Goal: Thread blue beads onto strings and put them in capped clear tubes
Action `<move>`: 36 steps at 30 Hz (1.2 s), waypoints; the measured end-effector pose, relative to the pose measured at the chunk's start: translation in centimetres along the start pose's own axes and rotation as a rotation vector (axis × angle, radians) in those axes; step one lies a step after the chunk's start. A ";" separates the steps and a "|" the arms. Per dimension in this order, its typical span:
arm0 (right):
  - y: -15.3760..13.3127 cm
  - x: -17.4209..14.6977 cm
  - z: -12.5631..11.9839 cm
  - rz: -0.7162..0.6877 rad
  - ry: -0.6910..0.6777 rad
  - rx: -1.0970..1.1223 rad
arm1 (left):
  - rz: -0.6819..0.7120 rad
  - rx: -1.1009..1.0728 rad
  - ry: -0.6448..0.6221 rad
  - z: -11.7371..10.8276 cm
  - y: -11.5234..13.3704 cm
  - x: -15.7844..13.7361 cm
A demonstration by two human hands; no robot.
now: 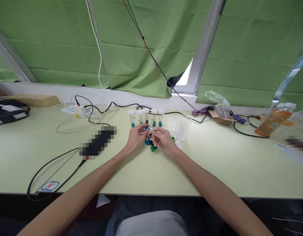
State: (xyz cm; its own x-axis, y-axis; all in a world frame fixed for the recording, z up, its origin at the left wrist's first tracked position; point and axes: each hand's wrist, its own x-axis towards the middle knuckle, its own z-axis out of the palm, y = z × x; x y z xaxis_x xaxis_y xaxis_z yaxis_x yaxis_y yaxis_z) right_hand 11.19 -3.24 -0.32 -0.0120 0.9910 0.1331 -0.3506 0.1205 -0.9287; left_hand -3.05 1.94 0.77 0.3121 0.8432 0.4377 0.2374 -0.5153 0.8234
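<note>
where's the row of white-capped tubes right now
In the head view, the white-capped tubes stand in a row near the centre, just beyond the left hand and right hand, left of the other clear tubes.

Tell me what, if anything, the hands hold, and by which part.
Cannot be told: the left hand and right hand nearly meet, obscuring any hold.

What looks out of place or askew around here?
The middle curtain looks askew: its lower right edge is pulled back from the window frame, leaving a bright gap.
</note>
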 end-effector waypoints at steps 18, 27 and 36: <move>-0.2 -0.2 0.5 0.112 -0.057 0.226 | 0.036 0.033 0.005 0.1 -0.5 0.1; 0.3 0.0 0.6 0.107 -0.062 0.281 | 0.053 0.042 0.026 0.2 -0.9 0.2; 0.4 0.1 0.7 0.147 -0.062 0.437 | 0.049 -0.001 0.029 0.3 -1.1 0.1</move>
State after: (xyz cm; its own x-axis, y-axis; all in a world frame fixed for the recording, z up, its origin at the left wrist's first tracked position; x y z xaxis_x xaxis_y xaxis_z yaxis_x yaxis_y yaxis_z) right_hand 10.44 -3.14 -0.44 -0.1424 0.9889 0.0433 -0.7028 -0.0703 -0.7079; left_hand -2.99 2.54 -0.16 0.2966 0.8210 0.4878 0.2218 -0.5561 0.8010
